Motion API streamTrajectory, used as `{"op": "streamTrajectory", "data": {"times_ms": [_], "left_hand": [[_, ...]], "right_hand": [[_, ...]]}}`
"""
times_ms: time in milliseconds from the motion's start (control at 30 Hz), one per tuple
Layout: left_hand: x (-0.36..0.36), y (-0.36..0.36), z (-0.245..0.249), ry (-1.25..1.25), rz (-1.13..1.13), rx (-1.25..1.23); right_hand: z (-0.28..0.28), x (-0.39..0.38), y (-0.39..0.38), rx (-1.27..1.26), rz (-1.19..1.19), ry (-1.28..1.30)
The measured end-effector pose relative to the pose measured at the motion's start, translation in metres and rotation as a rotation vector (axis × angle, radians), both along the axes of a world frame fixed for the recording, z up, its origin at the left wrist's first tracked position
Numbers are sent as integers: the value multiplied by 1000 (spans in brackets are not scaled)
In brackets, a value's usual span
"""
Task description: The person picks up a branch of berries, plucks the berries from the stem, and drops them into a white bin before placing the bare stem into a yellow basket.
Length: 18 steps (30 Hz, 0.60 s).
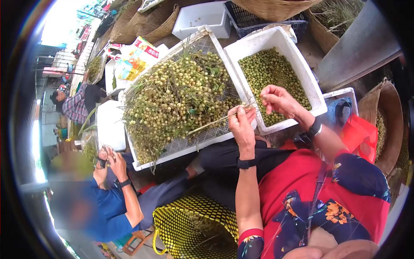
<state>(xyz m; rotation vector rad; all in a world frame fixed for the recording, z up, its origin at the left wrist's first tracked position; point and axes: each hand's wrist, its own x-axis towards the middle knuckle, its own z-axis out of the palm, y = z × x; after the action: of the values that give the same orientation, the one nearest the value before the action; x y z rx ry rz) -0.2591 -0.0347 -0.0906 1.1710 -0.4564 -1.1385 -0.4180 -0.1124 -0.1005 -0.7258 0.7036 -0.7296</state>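
Note:
My left hand (pixel 242 128) is closed on a thin dry stem (pixel 211 124), whose long end points left over the mesh tray; its other end splits into fine twigs near my fingertips. My right hand (pixel 279 102) hovers over the white foam box (pixel 317 100), fingers pinched together close to those twig ends. Whatever sits between the right fingertips, if anything, is too small to make out. Loose round green fruits (pixel 271 69) fill much of the box. Beside it, a heap of stemmed yellow-green fruits (pixel 181 90) lies on the white-framed mesh tray (pixel 172 146).
A co-worker in blue (pixel 116 207) works with both hands at the tray's left. A yellow-black woven basket (pixel 164 216) stands below the tray. To my right are a red bag (pixel 360 134) and a wicker basket (pixel 366 103). A metal post (pixel 362 47) slants at upper right.

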Motion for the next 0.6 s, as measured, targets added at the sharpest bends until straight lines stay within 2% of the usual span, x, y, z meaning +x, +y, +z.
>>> {"op": "streamTrajectory", "data": {"times_ms": [100, 133, 200, 233, 267, 300, 333, 367, 400, 467, 533, 567, 600], "left_hand": [[37, 37, 48, -463, 219, -28], [57, 59, 67, -646, 310, -25], [99, 104, 88, -959, 519, 42], [119, 127, 95, -1045, 585, 145], [136, 148, 98, -1127, 654, 248], [152, 166, 95, -1249, 676, 369], [166, 186, 87, -1367, 689, 496], [179, 206, 79, -1442, 582, 692], [188, 223, 60, -1441, 597, 697], [210, 254, 13, -1447, 319, 1041], [212, 288, -44, -1499, 302, 962], [205, 296, -60, -1553, 329, 945], [204, 305, -75, -1605, 351, 927]], "right_hand": [[0, -16, -12, -365, -14, 357], [-4, -24, -21, -477, 82, 610], [-17, -39, -33, -1516, 95, 1014], [-17, -28, -37, -1526, 101, 993], [-12, -14, -41, -1416, 141, 925], [-6, 1, -42, -1300, 184, 861], [17, 26, -38, -1054, 295, 749], [22, 50, -33, -1110, 352, 699], [23, 72, -29, -1170, 407, 646], [20, 113, -14, -1412, 475, 739], [-13, 142, -15, -1534, 449, 821], [-22, 151, -21, -1546, 316, 614], [-16, 162, -30, -1560, 307, 609]]}}
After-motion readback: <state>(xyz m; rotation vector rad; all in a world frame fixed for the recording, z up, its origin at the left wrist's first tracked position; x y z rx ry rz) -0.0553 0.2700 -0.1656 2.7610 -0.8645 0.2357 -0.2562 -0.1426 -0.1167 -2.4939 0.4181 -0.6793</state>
